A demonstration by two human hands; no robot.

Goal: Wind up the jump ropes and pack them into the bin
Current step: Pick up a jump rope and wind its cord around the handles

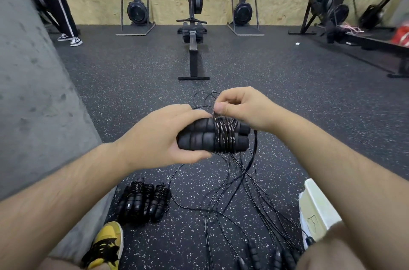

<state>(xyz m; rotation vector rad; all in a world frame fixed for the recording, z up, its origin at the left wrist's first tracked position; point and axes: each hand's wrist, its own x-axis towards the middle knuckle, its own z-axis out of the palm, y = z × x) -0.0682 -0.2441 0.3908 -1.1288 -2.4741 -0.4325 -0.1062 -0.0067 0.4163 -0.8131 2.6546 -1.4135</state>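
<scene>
Your L hand (163, 137) grips the two handles (197, 138) side by side, fingers curled round their left end. Long axis runs left–right, held up mid-view in front of you. Your R hand (241, 108) sits just above the handles' right half, thumb & fingers pinching the cord (224, 134), which is wrapped several turns across both handles. So the next wrap prob. goes round the short way: R hand over the far side & back under, w/ L hand as anchor. Slack drops from the right end to the floor (132, 70) & joins a loose tangle (239, 194) near you. Watch it doesn't drag other ropes up.

Bin (316, 207): white, near right, partly under your R forearm. Inside not visible, so can't tell what's in it. R hand is the nearer one to it. Wound ropes (143, 201), a few bundles, lie on the floor near left by your shoe (106, 245), not in the bin. Spare handles (254, 256), unwound, lie at the near edge, centre-right.
</scene>
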